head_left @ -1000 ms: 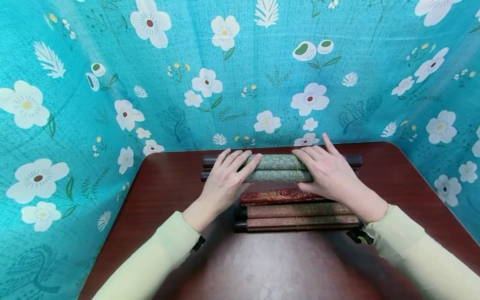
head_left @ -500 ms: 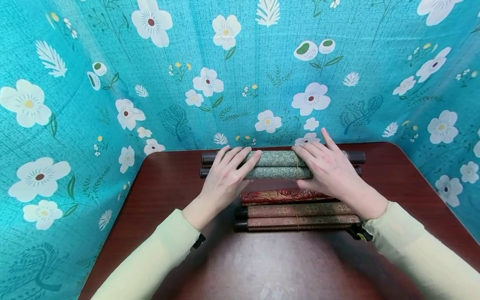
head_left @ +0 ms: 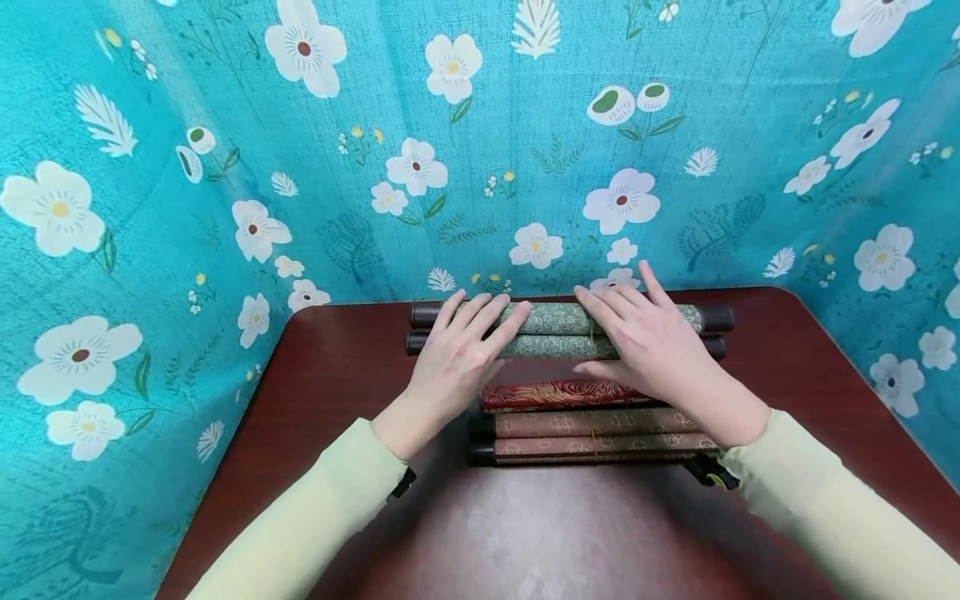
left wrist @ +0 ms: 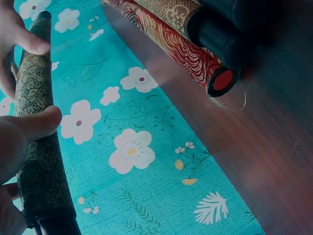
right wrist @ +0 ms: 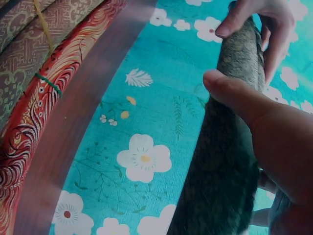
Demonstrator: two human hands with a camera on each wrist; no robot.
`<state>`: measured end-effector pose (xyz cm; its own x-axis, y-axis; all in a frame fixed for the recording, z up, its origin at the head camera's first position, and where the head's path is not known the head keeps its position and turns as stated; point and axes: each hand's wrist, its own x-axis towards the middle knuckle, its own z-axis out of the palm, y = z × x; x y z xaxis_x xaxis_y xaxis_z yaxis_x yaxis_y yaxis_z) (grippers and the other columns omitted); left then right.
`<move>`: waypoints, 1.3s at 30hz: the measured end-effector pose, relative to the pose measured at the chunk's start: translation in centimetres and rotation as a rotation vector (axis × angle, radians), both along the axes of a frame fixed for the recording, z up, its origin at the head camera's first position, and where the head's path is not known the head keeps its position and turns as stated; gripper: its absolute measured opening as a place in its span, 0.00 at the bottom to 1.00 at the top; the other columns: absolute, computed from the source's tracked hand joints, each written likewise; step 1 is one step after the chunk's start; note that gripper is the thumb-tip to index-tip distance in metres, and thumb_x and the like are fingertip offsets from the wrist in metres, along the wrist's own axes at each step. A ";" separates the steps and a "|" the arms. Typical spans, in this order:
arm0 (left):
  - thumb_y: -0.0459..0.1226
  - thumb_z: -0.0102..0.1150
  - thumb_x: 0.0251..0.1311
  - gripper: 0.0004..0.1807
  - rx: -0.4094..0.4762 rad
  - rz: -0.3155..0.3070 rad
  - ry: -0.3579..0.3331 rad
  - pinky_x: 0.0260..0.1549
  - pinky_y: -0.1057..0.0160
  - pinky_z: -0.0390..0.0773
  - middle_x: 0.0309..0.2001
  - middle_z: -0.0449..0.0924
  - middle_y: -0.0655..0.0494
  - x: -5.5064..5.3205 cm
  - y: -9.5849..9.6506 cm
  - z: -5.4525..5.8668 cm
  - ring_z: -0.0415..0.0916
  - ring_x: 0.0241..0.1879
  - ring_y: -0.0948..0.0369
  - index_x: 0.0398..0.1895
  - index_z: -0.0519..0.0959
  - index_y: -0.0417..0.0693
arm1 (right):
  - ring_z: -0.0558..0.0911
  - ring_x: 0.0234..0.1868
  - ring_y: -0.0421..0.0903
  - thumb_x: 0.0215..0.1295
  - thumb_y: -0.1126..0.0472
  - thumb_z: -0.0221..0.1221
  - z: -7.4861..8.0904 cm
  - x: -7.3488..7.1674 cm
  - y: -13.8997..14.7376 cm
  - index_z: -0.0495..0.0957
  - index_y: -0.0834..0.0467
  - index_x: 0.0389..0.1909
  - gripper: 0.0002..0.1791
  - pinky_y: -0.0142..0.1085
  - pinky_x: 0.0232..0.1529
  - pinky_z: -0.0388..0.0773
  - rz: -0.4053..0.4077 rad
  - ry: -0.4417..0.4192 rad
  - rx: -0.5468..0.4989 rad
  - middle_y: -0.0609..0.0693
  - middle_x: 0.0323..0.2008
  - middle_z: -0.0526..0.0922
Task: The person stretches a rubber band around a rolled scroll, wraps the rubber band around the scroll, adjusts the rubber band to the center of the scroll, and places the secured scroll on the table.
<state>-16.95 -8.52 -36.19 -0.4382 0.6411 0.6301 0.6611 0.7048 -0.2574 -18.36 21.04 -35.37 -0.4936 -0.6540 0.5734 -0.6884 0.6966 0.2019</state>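
Note:
Two green-patterned rolled scrolls (head_left: pixel 555 318) with dark end knobs lie side by side across the far part of the table, held by both hands. My left hand (head_left: pixel 456 357) grips them near the left end, fingers over the top and thumb on the near side. Toward the right, my right hand (head_left: pixel 651 343) holds them likewise, its index finger or little finger side partly hidden. In the left wrist view, the thumb presses the green scroll (left wrist: pixel 35 93). The right wrist view shows the thumb against the dark green roll (right wrist: pixel 217 147), with the other hand beyond.
Nearer on the reddish-brown table (head_left: pixel 525 533) lie a red scroll (head_left: pixel 558 395) with gold swirls and two brown scrolls (head_left: pixel 547 450) with black knobs, parallel to the green ones. A blue floral cloth (head_left: pixel 495 167) hangs behind the table's far edge.
The green scrolls rose slightly away from me, then shifted a little to the right. My right hand now sits further left along them, exposing green at their right end.

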 end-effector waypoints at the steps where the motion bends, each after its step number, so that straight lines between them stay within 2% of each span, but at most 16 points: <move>1: 0.44 0.88 0.49 0.47 -0.003 0.003 -0.002 0.70 0.41 0.72 0.65 0.81 0.47 0.0 0.0 -0.1 0.77 0.65 0.48 0.74 0.76 0.50 | 0.82 0.59 0.65 0.41 0.40 0.85 -0.1 0.1 0.2 0.75 0.67 0.70 0.58 0.68 0.77 0.57 -0.009 -0.001 -0.011 0.66 0.56 0.85; 5: 0.43 0.88 0.48 0.47 0.010 0.002 -0.004 0.70 0.42 0.71 0.65 0.82 0.47 0.1 0.0 -0.4 0.78 0.64 0.48 0.74 0.77 0.50 | 0.81 0.60 0.65 0.40 0.43 0.86 -0.7 0.3 0.9 0.75 0.67 0.68 0.56 0.69 0.76 0.58 -0.021 -0.020 -0.040 0.65 0.57 0.84; 9: 0.43 0.88 0.49 0.46 0.024 -0.025 0.004 0.70 0.42 0.72 0.65 0.82 0.46 0.2 0.3 -0.5 0.78 0.64 0.48 0.74 0.77 0.49 | 0.81 0.60 0.65 0.39 0.45 0.87 -1.0 0.2 1.1 0.75 0.67 0.67 0.55 0.67 0.77 0.57 -0.018 -0.048 -0.028 0.65 0.58 0.84; 17: 0.44 0.89 0.46 0.47 0.067 -0.041 0.015 0.68 0.41 0.74 0.64 0.82 0.46 0.1 0.5 -0.5 0.79 0.63 0.48 0.73 0.78 0.49 | 0.82 0.59 0.66 0.33 0.43 0.88 -0.1 -0.1 0.2 0.78 0.69 0.64 0.57 0.62 0.81 0.53 0.006 -0.017 -0.032 0.67 0.56 0.84; 23: 0.43 0.88 0.49 0.45 0.041 -0.031 0.015 0.69 0.42 0.73 0.65 0.82 0.47 0.2 0.7 -0.5 0.78 0.64 0.48 0.73 0.77 0.50 | 0.82 0.57 0.64 0.37 0.39 0.87 0.3 -0.1 -1.0 0.78 0.66 0.65 0.56 0.62 0.80 0.54 0.003 -0.007 0.040 0.66 0.53 0.85; 28: 0.44 0.88 0.48 0.47 0.019 -0.013 -0.007 0.70 0.42 0.71 0.65 0.82 0.47 0.2 0.3 -0.6 0.78 0.65 0.48 0.74 0.77 0.50 | 0.82 0.58 0.65 0.40 0.35 0.84 0.0 0.5 -0.4 0.76 0.66 0.69 0.60 0.65 0.78 0.56 -0.020 -0.014 0.005 0.66 0.56 0.85; 32: 0.44 0.89 0.47 0.48 0.025 -0.012 -0.019 0.71 0.42 0.71 0.65 0.81 0.46 0.1 -0.1 -0.8 0.78 0.65 0.48 0.74 0.76 0.50 | 0.81 0.60 0.65 0.41 0.39 0.85 -0.2 0.7 0.5 0.75 0.67 0.69 0.58 0.68 0.77 0.57 -0.050 -0.035 0.002 0.66 0.59 0.84; 39: 0.42 0.89 0.46 0.48 0.046 -0.036 -0.030 0.71 0.41 0.71 0.66 0.81 0.46 0.3 -0.1 -0.9 0.78 0.65 0.48 0.74 0.77 0.49 | 0.81 0.59 0.65 0.40 0.43 0.86 -0.5 0.6 0.3 0.77 0.67 0.65 0.54 0.69 0.77 0.55 -0.051 -0.061 0.022 0.65 0.58 0.84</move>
<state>-16.60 -8.58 -37.04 -0.4346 0.6276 0.6459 0.6932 0.6910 -0.2050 -17.75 21.35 -35.84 -0.5599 -0.6392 0.5272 -0.6639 0.7268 0.1760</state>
